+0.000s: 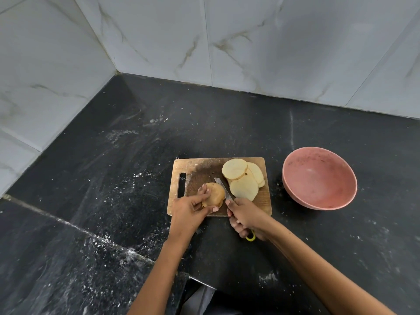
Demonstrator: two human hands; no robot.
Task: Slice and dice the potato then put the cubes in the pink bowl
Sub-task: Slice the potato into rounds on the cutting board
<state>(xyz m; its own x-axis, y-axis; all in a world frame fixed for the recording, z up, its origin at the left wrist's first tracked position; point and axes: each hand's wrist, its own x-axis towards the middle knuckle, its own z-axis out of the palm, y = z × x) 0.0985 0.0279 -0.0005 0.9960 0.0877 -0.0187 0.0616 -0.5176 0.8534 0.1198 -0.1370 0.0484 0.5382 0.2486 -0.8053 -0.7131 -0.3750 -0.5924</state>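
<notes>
A wooden cutting board (197,165) lies on the black counter. My left hand (189,210) grips the uncut brown end of the potato (216,194) on the board's near left part. My right hand (246,215) holds a knife (222,186) with a yellow handle end; its blade rests against the potato's right face. Several pale round potato slices (243,178) lie overlapping on the board's right half. The pink bowl (318,178) stands to the right of the board with nothing in it.
The black stone counter (113,178) is dusted with white specks and runs into a corner of white marble wall tiles (250,42). A seam crosses the counter at the lower left. The counter's front edge is just below my forearms.
</notes>
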